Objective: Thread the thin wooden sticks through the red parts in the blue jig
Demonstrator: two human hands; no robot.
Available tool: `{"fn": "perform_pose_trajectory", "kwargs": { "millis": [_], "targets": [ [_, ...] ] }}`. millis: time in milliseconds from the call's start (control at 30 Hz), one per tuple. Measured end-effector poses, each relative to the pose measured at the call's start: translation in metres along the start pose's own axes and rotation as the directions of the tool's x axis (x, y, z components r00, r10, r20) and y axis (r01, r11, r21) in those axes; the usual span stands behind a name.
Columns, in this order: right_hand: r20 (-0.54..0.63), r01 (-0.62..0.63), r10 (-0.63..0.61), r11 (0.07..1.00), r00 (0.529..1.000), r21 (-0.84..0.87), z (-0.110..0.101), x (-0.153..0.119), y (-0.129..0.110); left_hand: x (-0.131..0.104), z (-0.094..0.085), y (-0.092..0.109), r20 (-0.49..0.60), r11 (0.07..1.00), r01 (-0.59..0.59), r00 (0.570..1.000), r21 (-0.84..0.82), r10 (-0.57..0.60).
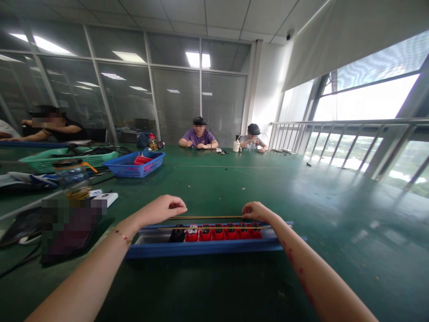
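Left grip sat loosely curled, seemingly empty; right grip met thin rod, pinch unclear; we judged blue tray kept red pieces aligned.

1. The near tray was blue outside, silvery inside
2. Its row of pieces was red and black
3. The slim rods were golden tan
4. The table was green
5. At left, one basket was mint green, another basket blue
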State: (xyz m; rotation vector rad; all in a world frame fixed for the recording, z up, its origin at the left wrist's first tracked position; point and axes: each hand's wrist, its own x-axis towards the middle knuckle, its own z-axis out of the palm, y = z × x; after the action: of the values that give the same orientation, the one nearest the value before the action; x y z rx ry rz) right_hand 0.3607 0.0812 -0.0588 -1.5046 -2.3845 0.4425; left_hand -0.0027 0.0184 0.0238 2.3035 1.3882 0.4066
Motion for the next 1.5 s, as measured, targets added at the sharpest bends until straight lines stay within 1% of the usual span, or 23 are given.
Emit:
{"fn": "perform_pose_trajectory", "kwargs": {
  "millis": [67, 100, 167, 233, 300, 367, 467, 567, 667, 767, 833, 867, 933, 1000, 1100, 1167, 1267, 1367, 1500],
  "targets": [
    [0.008, -0.004, 0.004, 1.000, 1.000, 0.003, 0.001, 0.001, 0.000, -0.012, -0.008, 0.019, 0.125, 0.999, -0.012, 0.992, 0.044, 0.007],
    [0.012, -0.008, 0.008, 1.000, 1.000, 0.003, 0.001, 0.002, 0.000, -0.017, -0.010, 0.028, 0.169, 0.997, -0.025, 0.986, 0.075, 0.012],
    [0.019, -0.015, 0.014, 1.000, 1.000, 0.004, 0.002, 0.003, 0.000, -0.024, -0.008, 0.040, 0.181, 0.988, -0.051, 0.983, 0.143, 0.025],
    [0.022, -0.016, 0.016, 1.000, 1.000, 0.004, 0.002, 0.002, 0.001, -0.026, -0.001, 0.045, 0.150, 0.975, -0.092, 0.987, 0.203, 0.062],
    [0.024, -0.015, 0.015, 1.000, 1.000, 0.005, 0.002, 0.002, 0.002, -0.024, 0.006, 0.045, 0.114, 0.967, -0.116, 0.989, 0.227, 0.092],
    [0.024, -0.016, 0.016, 1.000, 1.000, 0.009, 0.002, 0.001, 0.003, -0.020, 0.013, 0.042, 0.085, 0.971, -0.104, 0.993, 0.213, 0.087],
    [0.024, -0.022, 0.022, 1.000, 0.999, 0.022, 0.002, 0.001, 0.004, -0.017, 0.019, 0.038, 0.077, 0.978, -0.089, 0.994, 0.187, 0.076],
    [0.023, -0.036, 0.035, 0.998, 0.999, 0.042, 0.002, 0.000, 0.003, -0.017, 0.015, 0.040, 0.065, 0.974, -0.114, 0.992, 0.195, 0.103],
    [0.015, -0.057, 0.056, 0.996, 0.998, 0.070, 0.001, -0.001, 0.003, -0.018, 0.001, 0.041, -0.016, 0.963, -0.132, 0.990, 0.235, 0.139],
    [-0.018, -0.091, 0.093, 0.992, 0.996, 0.091, -0.001, -0.002, 0.005, -0.015, -0.013, 0.032, -0.100, 0.959, -0.100, 0.986, 0.267, 0.130],
    [-0.057, -0.131, 0.136, 0.987, 0.989, 0.089, -0.001, -0.002, 0.009, -0.009, -0.016, 0.021, -0.120, 0.967, -0.059, 0.989, 0.248, 0.091],
    [-0.078, -0.156, 0.163, 0.984, 0.984, 0.085, -0.001, -0.002, 0.011, -0.005, -0.015, 0.014, -0.116, 0.973, -0.043, 0.991, 0.228, 0.071],
    [-0.117, -0.211, 0.218, 0.975, 0.969, 0.072, 0.000, -0.001, 0.015, 0.005, -0.007, 0.001, -0.087, 0.983, -0.027, 0.995, 0.183, 0.044],
    [-0.140, -0.251, 0.257, 0.966, 0.956, 0.060, 0.001, -0.001, 0.018, 0.014, 0.005, -0.010, -0.029, 0.988, -0.027, 0.999, 0.153, 0.031],
    [-0.139, -0.259, 0.263, 0.965, 0.955, 0.052, 0.002, -0.001, 0.018, 0.027, 0.024, -0.022, 0.048, 0.993, -0.055, 0.998, 0.108, 0.050],
    [-0.116, -0.237, 0.242, 0.970, 0.963, 0.055, 0.002, -0.002, 0.016, 0.033, 0.034, -0.027, 0.071, 0.994, -0.067, 0.996, 0.087, 0.061],
    [-0.057, -0.185, 0.188, 0.980, 0.980, 0.068, 0.000, -0.004, 0.011, 0.041, 0.045, -0.032, 0.053, 0.994, -0.045, 0.998, 0.097, 0.040],
    [0.002, -0.134, 0.134, 0.989, 0.991, 0.064, -0.003, -0.006, 0.007, 0.047, 0.053, -0.037, 0.019, 0.994, -0.004, 1.000, 0.113, 0.002],
    [0.028, -0.096, 0.095, 0.995, 0.995, 0.015, -0.004, -0.007, 0.002, 0.049, 0.054, -0.044, -0.007, 0.989, 0.028, 1.000, 0.142, -0.027]
  ]
}}
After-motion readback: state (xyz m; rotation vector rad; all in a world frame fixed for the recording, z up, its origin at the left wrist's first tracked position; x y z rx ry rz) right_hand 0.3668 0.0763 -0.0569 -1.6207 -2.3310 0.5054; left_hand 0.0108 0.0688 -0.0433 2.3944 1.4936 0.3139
